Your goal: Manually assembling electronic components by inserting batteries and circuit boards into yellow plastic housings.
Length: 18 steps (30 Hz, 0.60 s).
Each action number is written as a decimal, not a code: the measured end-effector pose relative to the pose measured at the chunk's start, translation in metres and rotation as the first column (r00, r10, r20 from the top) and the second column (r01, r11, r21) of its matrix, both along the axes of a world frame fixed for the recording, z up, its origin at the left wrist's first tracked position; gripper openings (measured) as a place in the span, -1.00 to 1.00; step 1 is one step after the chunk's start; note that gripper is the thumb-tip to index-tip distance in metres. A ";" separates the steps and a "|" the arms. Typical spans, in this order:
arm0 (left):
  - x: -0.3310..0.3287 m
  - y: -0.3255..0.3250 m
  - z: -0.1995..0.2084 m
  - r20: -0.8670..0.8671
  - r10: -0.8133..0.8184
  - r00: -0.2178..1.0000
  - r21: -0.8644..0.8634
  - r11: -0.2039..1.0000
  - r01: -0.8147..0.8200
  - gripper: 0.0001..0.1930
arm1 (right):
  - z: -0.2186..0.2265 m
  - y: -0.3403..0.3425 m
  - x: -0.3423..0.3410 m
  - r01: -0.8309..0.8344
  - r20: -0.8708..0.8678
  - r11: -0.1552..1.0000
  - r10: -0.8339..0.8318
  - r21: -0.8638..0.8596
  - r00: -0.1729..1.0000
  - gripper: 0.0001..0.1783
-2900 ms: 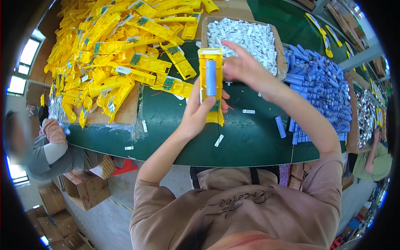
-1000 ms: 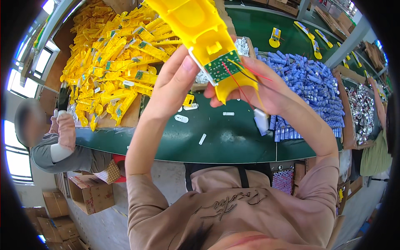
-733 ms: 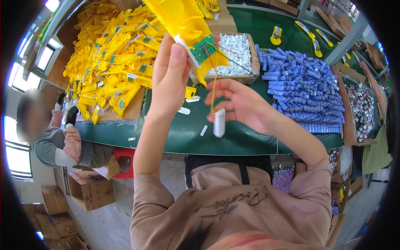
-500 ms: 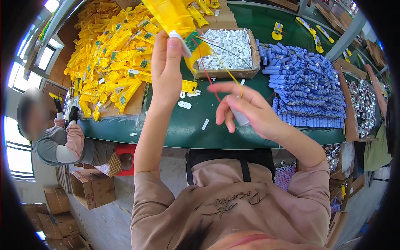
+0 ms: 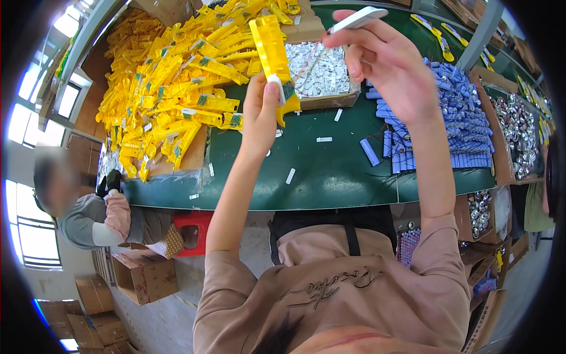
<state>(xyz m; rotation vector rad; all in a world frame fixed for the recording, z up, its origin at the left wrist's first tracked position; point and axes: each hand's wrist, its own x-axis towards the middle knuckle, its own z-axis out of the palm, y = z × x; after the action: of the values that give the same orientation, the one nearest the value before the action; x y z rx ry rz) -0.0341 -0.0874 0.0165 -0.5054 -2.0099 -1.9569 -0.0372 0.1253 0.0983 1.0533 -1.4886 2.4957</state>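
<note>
My left hand (image 5: 261, 112) is closed on a yellow plastic housing (image 5: 269, 47), thumb over a white part near its lower end. A green circuit board (image 5: 288, 90) shows beside the thumb. Higher and to the right, my right hand (image 5: 401, 74) pinches a white oblong piece (image 5: 361, 17) between thumb and fingers; its exact kind is unclear. Thin wires (image 5: 315, 56), reddish near the pinch, run between the two hands and blur over the carton behind. On the green table below the hands lie small white plastic pieces (image 5: 290, 176) and one loose blue cylindrical cell (image 5: 369, 152).
Yellow housings (image 5: 171, 88) are heaped at the left. A carton of small white parts (image 5: 324, 71) stands behind my hands. Stacked blue cells with wires (image 5: 454, 130) lie right, beside a carton of shiny metal parts (image 5: 513, 138). A co-worker (image 5: 88, 212) sits at the left.
My right hand has risen and moved away, now holding the white oblong piece at its fingertips. My left hand has shifted right and slightly nearer with the yellow housing, which stands more upright.
</note>
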 end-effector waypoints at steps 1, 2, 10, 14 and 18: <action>0.000 0.004 -0.001 0.038 -0.042 0.998 0.062 0.997 0.039 -0.70 | -0.003 0.000 -0.007 0.074 -0.020 0.996 -0.073 0.058 0.997 -0.71; 0.003 0.006 -0.002 0.033 -0.021 0.999 -0.008 1.000 0.021 -0.69 | -0.011 0.001 -0.012 0.190 -0.037 0.965 -0.186 0.182 0.982 -0.70; 0.034 0.018 -0.008 0.116 -0.063 0.991 -0.246 0.965 0.090 -0.68 | -0.070 -0.008 -0.010 0.057 0.325 0.959 -0.150 0.279 0.934 -0.65; 0.041 0.020 -0.016 0.133 -0.057 0.989 -0.236 0.968 0.088 -0.71 | -0.090 -0.008 -0.007 0.244 0.298 0.920 -0.336 0.306 0.893 -0.59; 0.056 0.025 -0.016 0.128 0.048 0.991 -0.485 0.874 0.020 -0.74 | -0.114 -0.011 -0.006 0.619 0.091 0.725 -0.668 0.302 0.738 -0.53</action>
<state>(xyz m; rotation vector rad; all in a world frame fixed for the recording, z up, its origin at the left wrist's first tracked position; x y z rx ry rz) 0.0218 -0.0621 0.0006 -0.4692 -2.5987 -1.4949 -0.0433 0.1142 -0.0152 0.1993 -1.8528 1.9652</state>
